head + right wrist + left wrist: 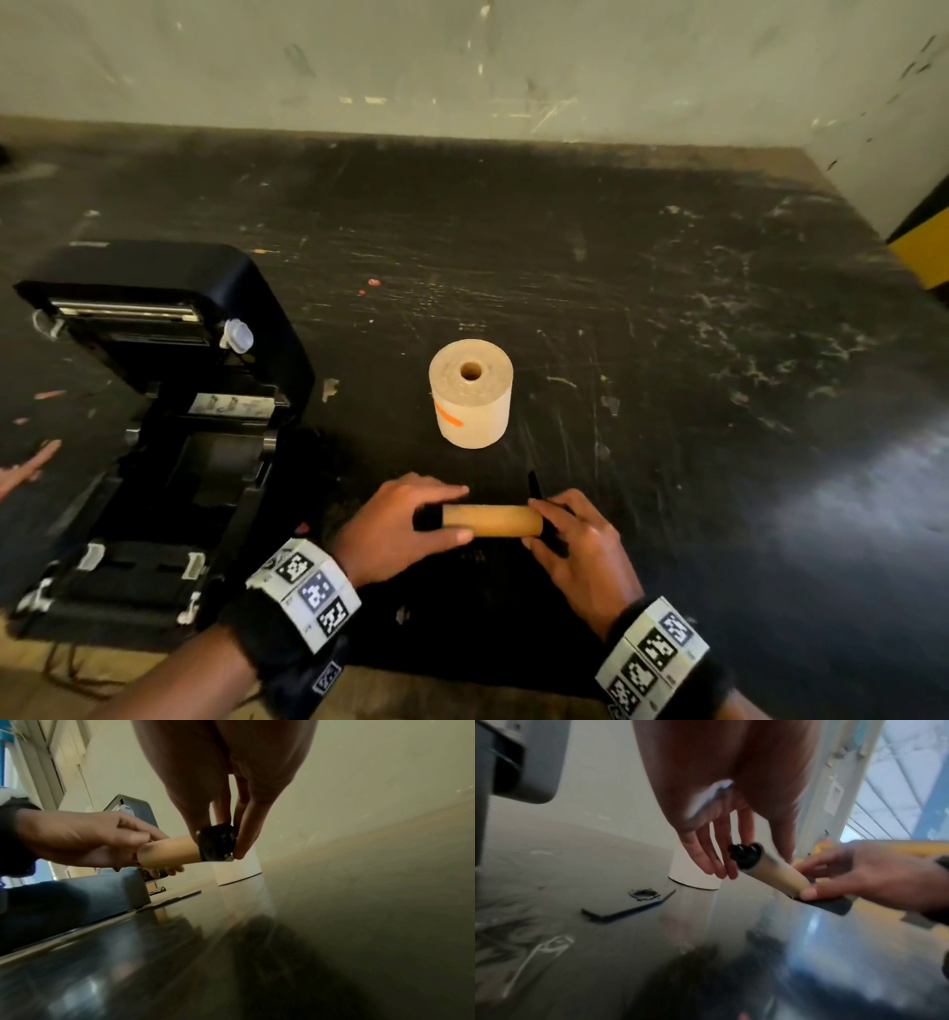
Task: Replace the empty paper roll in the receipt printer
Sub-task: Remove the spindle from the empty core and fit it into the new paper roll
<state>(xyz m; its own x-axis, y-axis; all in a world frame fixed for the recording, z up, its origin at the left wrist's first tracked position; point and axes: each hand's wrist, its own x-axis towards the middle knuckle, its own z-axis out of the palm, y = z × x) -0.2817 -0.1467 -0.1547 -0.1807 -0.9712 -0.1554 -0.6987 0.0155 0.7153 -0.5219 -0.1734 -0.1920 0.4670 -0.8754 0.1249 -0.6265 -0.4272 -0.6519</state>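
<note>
Smooth tan cardboard core (492, 520), a cylinder on a black spindle (428, 517), lies level just above the scuffed black table (667, 318), long axis 9-to-3. Left hand (395, 529) pinches its 9 o'clock end; right hand (585, 545) pinches the black cap (217, 842) at 3. Full cream roll (471, 393) stands upright at 12. Open black plastic printer (169, 421) at 9.
</note>
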